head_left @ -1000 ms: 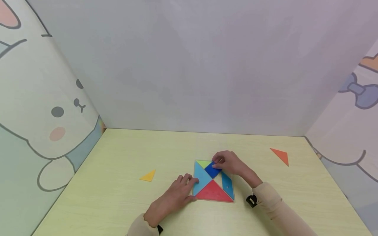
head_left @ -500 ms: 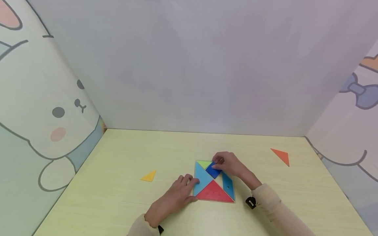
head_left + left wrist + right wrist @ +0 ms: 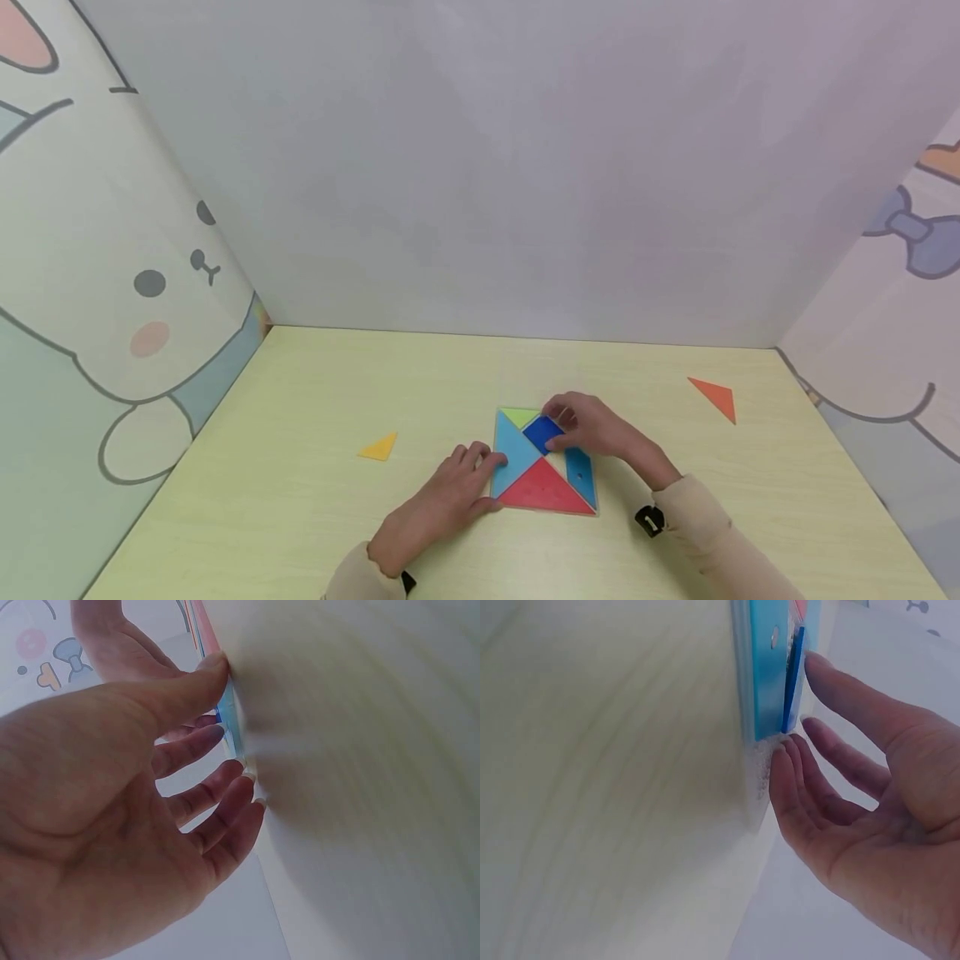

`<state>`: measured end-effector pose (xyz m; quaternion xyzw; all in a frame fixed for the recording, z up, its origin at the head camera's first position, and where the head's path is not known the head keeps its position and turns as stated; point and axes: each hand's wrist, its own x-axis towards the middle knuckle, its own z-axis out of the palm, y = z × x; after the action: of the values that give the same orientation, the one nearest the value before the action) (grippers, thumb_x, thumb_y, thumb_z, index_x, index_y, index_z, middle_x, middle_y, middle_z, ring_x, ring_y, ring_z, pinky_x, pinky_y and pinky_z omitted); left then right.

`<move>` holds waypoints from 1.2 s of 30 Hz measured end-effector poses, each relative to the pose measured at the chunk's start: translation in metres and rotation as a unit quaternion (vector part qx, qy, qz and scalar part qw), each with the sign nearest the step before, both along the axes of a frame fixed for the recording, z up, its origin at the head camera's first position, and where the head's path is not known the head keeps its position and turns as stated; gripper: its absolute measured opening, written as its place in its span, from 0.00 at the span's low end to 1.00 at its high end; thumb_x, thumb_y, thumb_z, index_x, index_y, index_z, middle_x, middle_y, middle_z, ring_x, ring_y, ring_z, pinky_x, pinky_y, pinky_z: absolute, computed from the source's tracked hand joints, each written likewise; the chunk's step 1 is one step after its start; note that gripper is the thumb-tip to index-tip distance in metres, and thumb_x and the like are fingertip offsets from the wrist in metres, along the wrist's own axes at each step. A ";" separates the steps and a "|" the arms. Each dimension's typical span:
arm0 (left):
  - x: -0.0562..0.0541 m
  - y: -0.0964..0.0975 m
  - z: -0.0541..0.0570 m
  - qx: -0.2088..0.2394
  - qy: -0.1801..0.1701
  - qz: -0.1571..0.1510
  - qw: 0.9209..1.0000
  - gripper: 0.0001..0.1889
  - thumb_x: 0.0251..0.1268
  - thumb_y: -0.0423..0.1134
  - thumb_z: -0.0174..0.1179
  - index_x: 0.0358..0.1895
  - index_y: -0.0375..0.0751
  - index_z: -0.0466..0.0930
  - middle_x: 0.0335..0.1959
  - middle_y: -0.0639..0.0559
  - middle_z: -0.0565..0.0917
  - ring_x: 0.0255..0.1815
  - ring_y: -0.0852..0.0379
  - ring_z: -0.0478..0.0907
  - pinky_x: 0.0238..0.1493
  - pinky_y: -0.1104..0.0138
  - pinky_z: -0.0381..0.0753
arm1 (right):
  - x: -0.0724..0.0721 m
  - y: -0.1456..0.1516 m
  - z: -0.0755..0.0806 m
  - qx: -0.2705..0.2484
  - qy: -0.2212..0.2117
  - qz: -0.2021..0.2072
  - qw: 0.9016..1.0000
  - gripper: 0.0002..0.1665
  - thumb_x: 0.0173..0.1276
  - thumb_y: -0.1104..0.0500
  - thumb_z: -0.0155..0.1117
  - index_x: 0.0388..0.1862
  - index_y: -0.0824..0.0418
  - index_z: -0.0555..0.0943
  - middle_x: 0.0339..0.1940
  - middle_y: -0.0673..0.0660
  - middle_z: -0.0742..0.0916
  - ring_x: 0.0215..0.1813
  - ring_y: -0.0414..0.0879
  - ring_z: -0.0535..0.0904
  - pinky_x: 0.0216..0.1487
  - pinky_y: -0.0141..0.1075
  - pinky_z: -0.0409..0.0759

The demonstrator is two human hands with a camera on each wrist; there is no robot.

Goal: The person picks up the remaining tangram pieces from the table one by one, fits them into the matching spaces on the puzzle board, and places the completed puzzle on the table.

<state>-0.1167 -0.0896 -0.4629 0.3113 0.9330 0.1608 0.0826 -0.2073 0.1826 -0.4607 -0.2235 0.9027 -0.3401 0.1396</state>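
Left hand (image 3: 450, 487): fingers spread, slightly bent, at the left edge of the tray (image 3: 556, 461) and its light blue triangle (image 3: 510, 458). Right hand (image 3: 592, 425): thumb and fingers bent at the blue square (image 3: 542, 434); cannot tell whether they pinch it. Square located on the tray, beside the green triangle (image 3: 517, 415). Yellow triangle (image 3: 379, 447) on the table (image 3: 315, 392), left of the tray.

In the head view, the right hand (image 3: 592, 423) covers 1 corner of the tray (image 3: 557, 462) and part of the slanted tile (image 3: 581, 477); behind the hands, 2 sleeves (image 3: 697, 521) are cut off.
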 end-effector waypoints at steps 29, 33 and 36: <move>-0.001 0.000 0.002 -0.003 -0.010 0.003 1.000 0.29 0.70 0.49 0.66 0.70 0.45 0.69 0.61 0.47 0.72 0.58 0.51 0.68 0.59 0.62 0.75 | 0.007 0.003 0.001 -0.009 -0.004 0.036 0.999 0.22 0.66 0.61 0.75 0.57 0.64 0.83 0.51 0.60 0.81 0.54 0.56 0.79 0.50 0.43 0.84; 0.000 0.000 0.002 -0.005 -0.007 0.001 1.000 0.29 0.70 0.49 0.66 0.70 0.45 0.69 0.61 0.47 0.72 0.58 0.51 0.68 0.60 0.62 0.75 | 0.008 0.008 0.001 -0.014 0.001 0.048 0.999 0.21 0.69 0.60 0.73 0.59 0.64 0.82 0.53 0.60 0.81 0.55 0.56 0.79 0.51 0.41 0.83; 0.000 0.000 0.002 -0.005 -0.002 -0.004 1.000 0.29 0.70 0.48 0.66 0.70 0.44 0.70 0.61 0.47 0.72 0.58 0.52 0.68 0.59 0.62 0.75 | 0.010 0.012 0.000 -0.033 0.019 0.059 0.998 0.20 0.71 0.60 0.70 0.59 0.65 0.81 0.53 0.61 0.82 0.55 0.57 0.80 0.53 0.42 0.83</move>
<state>-0.1171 -0.0900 -0.4605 0.3139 0.9325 0.1560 0.0864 -0.1969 0.1949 -0.4603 -0.2874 0.8787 -0.3563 0.1352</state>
